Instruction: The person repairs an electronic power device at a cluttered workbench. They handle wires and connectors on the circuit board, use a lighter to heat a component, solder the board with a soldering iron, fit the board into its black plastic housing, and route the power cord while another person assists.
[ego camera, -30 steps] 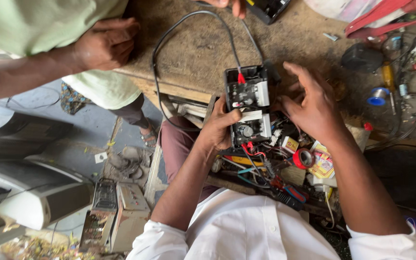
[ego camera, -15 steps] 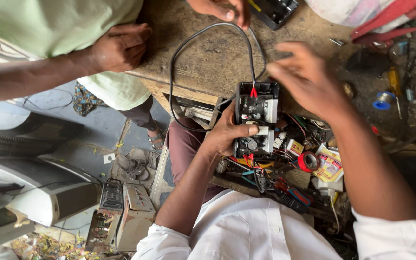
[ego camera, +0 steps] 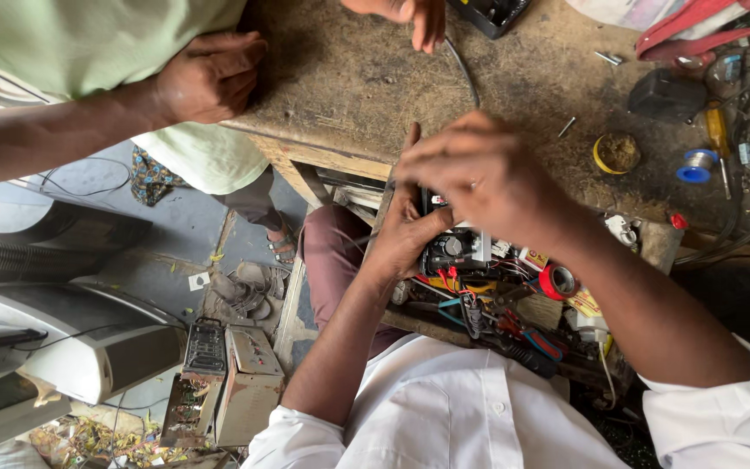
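Left hand [ego camera: 405, 227] is gripping the side of a small electronic unit [ego camera: 456, 250] w/ exposed circuit parts, fingers wrapped on its left edge, thumb pointing up toward the bench [ego camera: 366, 78]. Right hand [ego camera: 483, 174] is lying over the top of the same unit, fingers curled down on it, covering most of the upper half; can't tell exactly what the fingertips are pinching. So both hands are sitting close together, clamped on the unit, which is being held at the bench's near edge, above the person's lap and over a clutter of red, blue and yellow wires [ego camera: 479, 300]. A red tape roll [ego camera: 556, 281] is lying just beside the right wrist. A black cable [ego camera: 462, 69] is running up across the bench top from behind the right hand. Further right on the bench: a yellow-rimmed tin [ego camera: 617, 152], a blue spool [ego camera: 696, 165] near it, a dark block [ego camera: 663, 94] above. Another person in a pale green shirt is standing at the bench's far-left corner, one hand [ego camera: 210, 76] resting on the edge, the other hand [ego camera: 410, 16] near the top by a black case [ego camera: 490, 12]. On the floor at left, a grey casing [ego camera: 80, 334] and an opened metal box [ego camera: 226, 382] are sitting.
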Action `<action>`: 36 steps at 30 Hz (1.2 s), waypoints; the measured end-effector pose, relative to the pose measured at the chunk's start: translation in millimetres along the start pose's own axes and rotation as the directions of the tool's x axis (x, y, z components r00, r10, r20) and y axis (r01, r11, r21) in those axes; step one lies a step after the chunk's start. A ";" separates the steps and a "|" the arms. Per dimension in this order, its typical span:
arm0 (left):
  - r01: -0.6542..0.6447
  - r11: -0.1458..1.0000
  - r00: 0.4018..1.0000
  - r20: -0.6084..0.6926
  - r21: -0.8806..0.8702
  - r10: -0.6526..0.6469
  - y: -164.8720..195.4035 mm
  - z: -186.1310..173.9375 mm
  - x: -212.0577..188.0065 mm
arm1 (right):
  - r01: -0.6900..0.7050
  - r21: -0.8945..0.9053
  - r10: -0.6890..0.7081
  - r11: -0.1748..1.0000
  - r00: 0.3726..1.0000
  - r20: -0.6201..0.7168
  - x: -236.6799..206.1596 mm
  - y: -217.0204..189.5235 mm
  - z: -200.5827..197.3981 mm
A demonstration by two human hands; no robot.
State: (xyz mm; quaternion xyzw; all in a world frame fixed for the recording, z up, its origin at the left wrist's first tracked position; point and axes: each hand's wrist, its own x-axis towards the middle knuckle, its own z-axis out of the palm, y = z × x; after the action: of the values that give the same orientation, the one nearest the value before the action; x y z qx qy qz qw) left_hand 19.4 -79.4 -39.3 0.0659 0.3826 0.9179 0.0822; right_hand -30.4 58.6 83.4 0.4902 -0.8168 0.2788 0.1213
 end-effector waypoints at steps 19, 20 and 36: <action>-0.071 0.997 0.993 0.092 0.042 0.067 14.2 10.9 -3.7 | -0.526 -0.055 0.529 0.849 0.846 0.067 -73.7 32.6 -25.7; -0.062 0.997 0.994 0.095 0.049 0.057 14.1 10.9 -3.6 | -0.413 -0.110 0.414 0.904 0.910 -0.006 -75.0 33.9 -22.9; -0.091 0.994 0.995 0.055 0.063 0.088 3.1 -2.1 -4.6 | -0.137 -0.502 -0.070 0.854 0.926 -0.372 -73.3 17.5 -20.7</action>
State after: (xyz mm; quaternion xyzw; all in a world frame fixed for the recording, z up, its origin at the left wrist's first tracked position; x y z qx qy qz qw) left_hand 23.2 -84.0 -38.8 0.1097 0.4068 0.9056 0.0489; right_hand -11.3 130.6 59.7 0.3617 -0.8313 0.1389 0.3986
